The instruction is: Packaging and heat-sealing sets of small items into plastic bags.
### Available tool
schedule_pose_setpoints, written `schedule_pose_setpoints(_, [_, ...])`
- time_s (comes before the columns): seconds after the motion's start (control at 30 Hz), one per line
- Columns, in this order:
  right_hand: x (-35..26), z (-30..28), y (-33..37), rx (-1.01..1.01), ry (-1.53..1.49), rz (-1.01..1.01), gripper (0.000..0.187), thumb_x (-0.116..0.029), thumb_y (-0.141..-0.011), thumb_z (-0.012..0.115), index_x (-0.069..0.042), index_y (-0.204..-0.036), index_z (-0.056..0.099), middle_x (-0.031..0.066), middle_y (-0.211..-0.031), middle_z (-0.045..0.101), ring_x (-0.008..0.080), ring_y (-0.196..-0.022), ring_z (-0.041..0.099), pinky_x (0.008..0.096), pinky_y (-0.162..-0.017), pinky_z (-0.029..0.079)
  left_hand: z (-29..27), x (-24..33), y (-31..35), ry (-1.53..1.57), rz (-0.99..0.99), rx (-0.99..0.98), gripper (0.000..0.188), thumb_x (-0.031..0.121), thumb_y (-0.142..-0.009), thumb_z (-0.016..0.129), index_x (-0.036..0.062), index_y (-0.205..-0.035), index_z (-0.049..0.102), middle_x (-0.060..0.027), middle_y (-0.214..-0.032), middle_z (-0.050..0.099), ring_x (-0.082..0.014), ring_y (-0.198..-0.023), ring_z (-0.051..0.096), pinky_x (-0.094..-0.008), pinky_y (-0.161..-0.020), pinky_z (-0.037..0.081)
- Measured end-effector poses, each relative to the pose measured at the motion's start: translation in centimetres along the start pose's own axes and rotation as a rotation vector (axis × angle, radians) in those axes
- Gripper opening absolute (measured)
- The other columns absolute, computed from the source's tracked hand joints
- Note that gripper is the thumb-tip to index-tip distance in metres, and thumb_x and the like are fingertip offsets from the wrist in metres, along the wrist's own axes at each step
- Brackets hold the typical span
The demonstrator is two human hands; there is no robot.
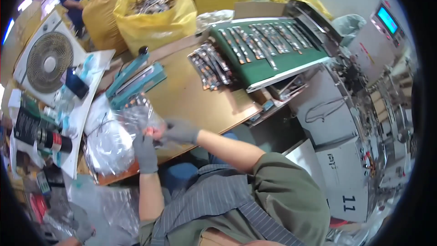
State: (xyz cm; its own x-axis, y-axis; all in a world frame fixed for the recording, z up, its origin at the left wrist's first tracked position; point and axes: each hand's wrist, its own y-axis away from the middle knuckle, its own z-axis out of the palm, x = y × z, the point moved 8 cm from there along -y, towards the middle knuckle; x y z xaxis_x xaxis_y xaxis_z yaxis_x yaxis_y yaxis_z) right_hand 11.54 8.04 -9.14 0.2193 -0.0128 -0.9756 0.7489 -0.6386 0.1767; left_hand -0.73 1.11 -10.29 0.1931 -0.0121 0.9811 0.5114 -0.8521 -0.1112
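Both hands wear grey gloves with bare fingertips and meet at the near left edge of the wooden table. My left hand (pixel 145 154) is closed at the edge of a clear plastic bag (pixel 142 116), fingertips pinching it. From the right my right hand (pixel 181 133) reaches to the same spot; motion smears its fingers, so its grip does not show. Several small slim packets (pixel 136 100) lie just beyond the bag. Left of my hands is a pile of clear plastic bags (pixel 109 143). A teal hand sealer (pixel 139 82) stands behind them.
Slim packets (pixel 209 67) lie on the wooden table (pixel 182 105), more on a green conveyor belt (pixel 255 70). A fan (pixel 49 62) and a black bottle (pixel 53 140) are left. Yellow sacks (pixel 154 25) stand behind. A co-worker's gloved hand (pixel 83 228) shows lower left.
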Motion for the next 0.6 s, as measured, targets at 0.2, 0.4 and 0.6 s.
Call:
schedule_pose_setpoints(0.2, [6.3,-9.4,-1.8,0.279,-0.131,-0.073,0.023,-0.017,-0.076,0.067,-0.008,-0.067,0.047,-0.0010,-0.060,0.049,0.0072,-0.054,0.048,0.0229,-0.050,0.040,6.5,5.4,2.2,0.904,-0.504,-0.159,0.026,0.031,-0.092,0.049,0.0112,-0.077,0.045,-0.0045,-0.073,0.056,-0.0155,-0.061,0.052,-0.0272,-0.055,0.044])
schedule_pose_setpoints(0.4, [3.4,-14.7,-2.5,0.111,0.217,-0.200,0.077,-0.036,-0.075,0.071,0.000,-0.132,0.035,0.0144,-0.121,0.049,0.0208,-0.116,0.046,0.0346,-0.095,0.039,5.4,5.9,-1.0,0.910,-0.345,-0.263,0.034,0.010,-0.090,0.048,0.0021,-0.123,0.047,-0.0101,-0.098,0.059,-0.0184,-0.081,0.059,-0.0300,-0.068,0.048])
schedule_pose_setpoints(0.6, [7.4,-28.0,-10.3,0.644,1.225,0.077,0.115,-0.058,-0.061,0.070,0.000,-0.141,0.012,0.0296,-0.143,0.017,0.0401,-0.130,0.025,0.0393,-0.103,0.030,9.3,0.7,-6.6,-0.157,0.129,-0.140,0.038,0.019,-0.089,0.052,-0.0012,-0.121,0.050,-0.0154,-0.107,0.060,-0.0234,-0.100,0.059,-0.0309,-0.087,0.045])
